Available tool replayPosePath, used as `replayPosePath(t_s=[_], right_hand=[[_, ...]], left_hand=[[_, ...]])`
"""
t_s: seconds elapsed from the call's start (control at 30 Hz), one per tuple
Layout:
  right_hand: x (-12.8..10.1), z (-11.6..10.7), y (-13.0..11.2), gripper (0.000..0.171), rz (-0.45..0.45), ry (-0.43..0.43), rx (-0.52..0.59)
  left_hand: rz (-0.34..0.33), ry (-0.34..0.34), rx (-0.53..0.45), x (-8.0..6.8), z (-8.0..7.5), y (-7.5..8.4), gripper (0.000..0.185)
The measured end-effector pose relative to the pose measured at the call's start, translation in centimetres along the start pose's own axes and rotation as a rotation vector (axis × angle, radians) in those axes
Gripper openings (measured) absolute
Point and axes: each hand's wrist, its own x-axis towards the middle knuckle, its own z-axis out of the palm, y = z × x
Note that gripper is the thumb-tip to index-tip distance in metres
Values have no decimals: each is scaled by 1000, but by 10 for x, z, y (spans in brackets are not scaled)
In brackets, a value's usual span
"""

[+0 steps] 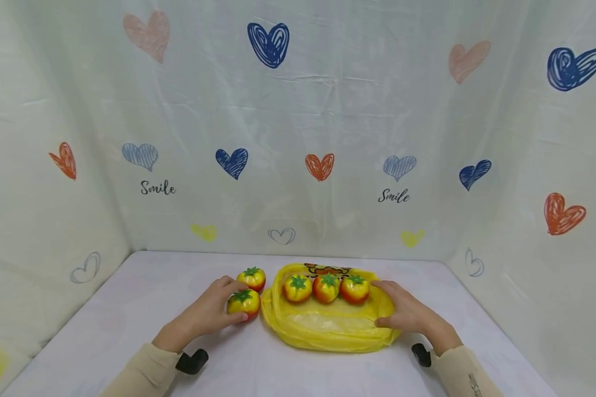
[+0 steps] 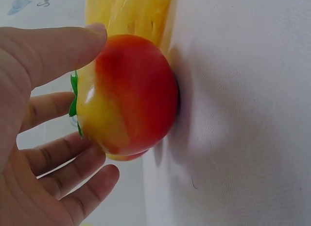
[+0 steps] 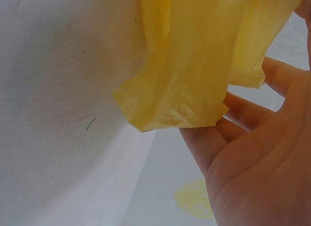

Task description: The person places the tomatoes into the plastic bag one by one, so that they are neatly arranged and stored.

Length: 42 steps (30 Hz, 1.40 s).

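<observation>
My left hand [image 1: 206, 314] is wrapped around a toy tomato [image 1: 244, 302] that sits on the white table [image 1: 129, 309]. My thumb [image 2: 63, 48] is on top and my other fingers curl under it, so it can't roll. My right hand [image 1: 407, 314] lies on the right edge of the yellow bag [image 1: 328, 331], fingers loosely bent, with the thin plastic [image 3: 184, 90] against them. I think that keeps the floppy bag flat and in place. I can't tell if I am pinching it or just pressing.

A bit farther back, a second tomato [image 1: 251, 278] waits on the table just beside the bag. Three tomatoes [image 1: 326, 287] sit in a row on the bag. Behind them, a picture on the bag [image 1: 328, 269] is half hidden. The wall [image 1: 298, 138] has hearts.
</observation>
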Motion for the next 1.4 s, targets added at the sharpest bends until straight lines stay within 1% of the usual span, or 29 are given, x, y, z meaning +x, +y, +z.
replayPosePath(t_s=[0.1,0.27,0.47,0.7,0.83,1.1,1.4], right_hand=[[1,-1,-1,82,-21,3,-11],[0,-1,-1,83,-51,10,-22],[-1,0,0,83,-26,5,-12],[-2,1,2,83,-23,6,-7],[-2,1,1,82,-40,11,-12],[0,2,1,83,-15,5,-6],[0,1,0,83,-20,6,-8]], left_hand=[[-11,-9,1,-1,0,-1,53],[0,-25,-7,-1,2,-2,53],[2,-33,-20,0,4,-2,53],[31,-33,-34,0,6,0,52],[15,-33,-28,-1,8,0,52],[-68,-43,-30,1,10,3,54],[-73,-39,-40,0,11,4,54]])
